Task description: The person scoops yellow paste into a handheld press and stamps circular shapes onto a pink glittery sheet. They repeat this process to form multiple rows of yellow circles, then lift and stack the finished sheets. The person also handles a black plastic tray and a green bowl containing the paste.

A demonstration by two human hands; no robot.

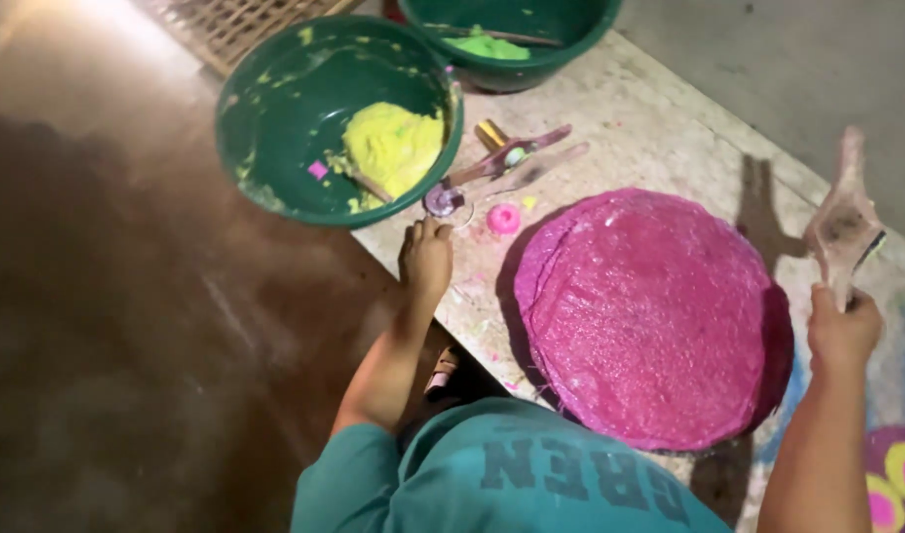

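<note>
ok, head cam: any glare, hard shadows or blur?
Head view: glare on the floor top left, the rest of it dark; a hard shadow on the slab under the tool in the right hand; wet sheen on the pink disc; left hand and tool soft, slightly blurred.

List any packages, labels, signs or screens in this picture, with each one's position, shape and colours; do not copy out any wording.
No packages, signs or screens in view.
Printed lettering: across the person's teal shirt, bottom centre; dark blocky print.
Small pink tag-like scrap: inside the near green bowl, squarish; too small to tell.
</note>
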